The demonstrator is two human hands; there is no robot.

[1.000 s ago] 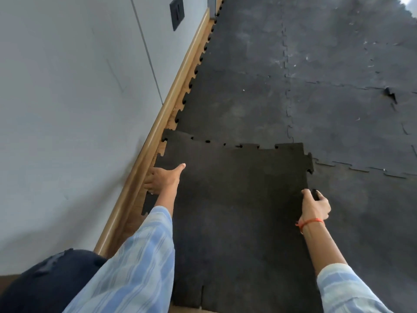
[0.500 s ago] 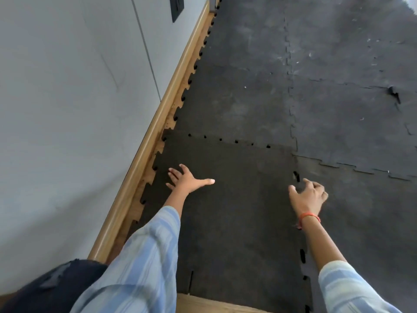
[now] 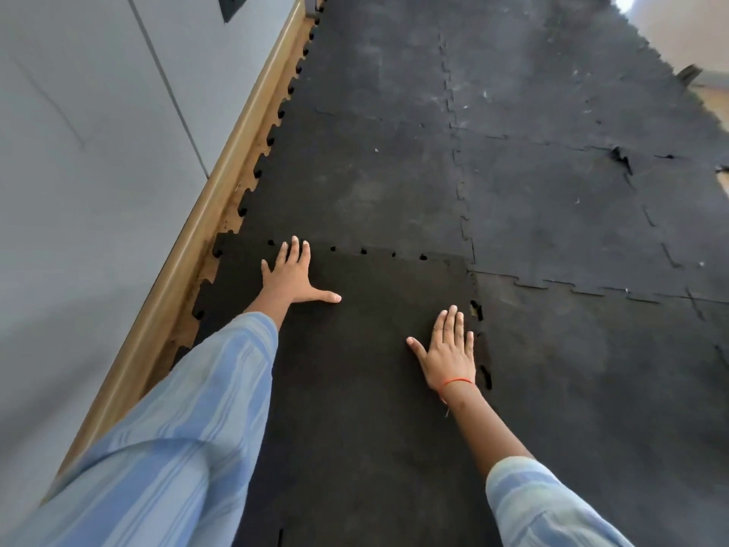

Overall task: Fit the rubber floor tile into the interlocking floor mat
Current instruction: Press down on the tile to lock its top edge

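A grey wall (image 3: 90, 159) with a light wooden baseboard (image 3: 221, 179) runs along my left, and the dark grey interlocking floor mat (image 3: 552, 215) covers the floor ahead and to my right. The darker black rubber floor tile (image 3: 355, 369) lies flat in front of me, between the baseboard and the mat. Its far edge meets the mat, but small holes show along this seam, and some gaps also show on its right edge, so the teeth are not all seated. My left hand (image 3: 290, 272) is open, palm down, fingers spread, pressing near the far left corner. My right hand (image 3: 449, 351) is also open and flat, beside the right edge, with a thin orange string (image 3: 457, 382) on the wrist. My striped blue sleeve (image 3: 177, 428) hides the near left part of the tile, and the near edge is cut off by the frame.
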